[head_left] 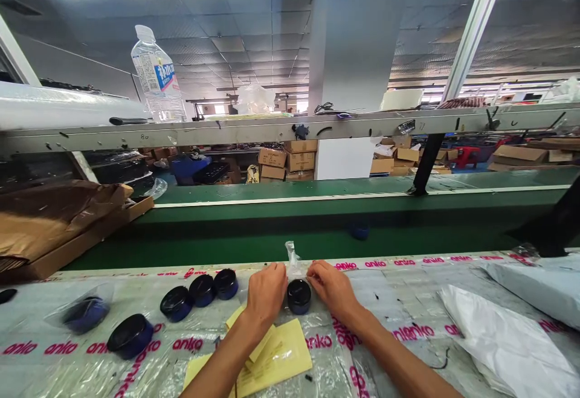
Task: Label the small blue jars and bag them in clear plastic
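A small round piece (299, 296), black on top with a dark blue side, stands on the covered table between my hands. A crumpled clear plastic bag (292, 256) sticks up just behind it. My left hand (266, 290) is closed, its fingertips pinched at the bag's left side. On the other side my right hand (333, 289) pinches the bag's right edge with thumb and fingers. The thin film at the fingertips is hard to make out. Yellow printed papers (283, 356) lie under and beside my left forearm.
Several similar round pieces (176, 303) stand to the left; one is in a clear bag (86, 313). White packages (512, 331) lie at right, a cardboard box (67, 241) at far left. Behind runs a green conveyor (272, 229), under a shelf rail (254, 132) bearing a bottle (158, 78).
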A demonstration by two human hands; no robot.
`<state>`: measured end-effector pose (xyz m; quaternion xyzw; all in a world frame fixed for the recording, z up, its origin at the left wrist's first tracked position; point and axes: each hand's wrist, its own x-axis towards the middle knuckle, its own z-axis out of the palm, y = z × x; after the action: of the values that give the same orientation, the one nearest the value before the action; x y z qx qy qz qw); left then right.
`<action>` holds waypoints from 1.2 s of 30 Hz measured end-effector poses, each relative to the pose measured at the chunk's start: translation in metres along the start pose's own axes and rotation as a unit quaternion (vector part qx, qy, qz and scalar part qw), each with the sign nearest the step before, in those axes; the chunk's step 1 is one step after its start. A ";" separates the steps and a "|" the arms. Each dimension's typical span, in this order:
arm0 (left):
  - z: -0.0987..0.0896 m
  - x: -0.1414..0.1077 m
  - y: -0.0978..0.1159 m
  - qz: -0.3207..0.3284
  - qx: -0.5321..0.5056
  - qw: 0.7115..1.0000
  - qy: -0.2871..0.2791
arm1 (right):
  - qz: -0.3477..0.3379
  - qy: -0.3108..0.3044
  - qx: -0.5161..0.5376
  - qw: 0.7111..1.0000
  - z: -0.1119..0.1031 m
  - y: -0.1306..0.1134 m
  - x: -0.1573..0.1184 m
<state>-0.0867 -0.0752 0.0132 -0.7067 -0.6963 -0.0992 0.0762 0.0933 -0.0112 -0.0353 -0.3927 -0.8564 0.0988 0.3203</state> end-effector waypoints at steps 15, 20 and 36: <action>-0.011 -0.026 -0.001 0.075 0.013 0.997 -0.028 | -0.043 -0.039 0.045 0.997 -0.017 -0.011 -0.032; -0.006 -0.030 -0.003 0.087 0.016 0.995 -0.037 | -0.063 -0.048 0.035 0.996 -0.021 -0.015 -0.037; 0.015 -0.035 -0.007 0.141 0.035 0.986 -0.082 | -0.076 -0.117 -0.119 0.983 -0.009 -0.021 -0.040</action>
<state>-0.0939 -0.1049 -0.0104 -0.8006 -0.5965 -0.0048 0.0569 0.1056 -0.0555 -0.0387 -0.3475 -0.9210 0.0168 0.1755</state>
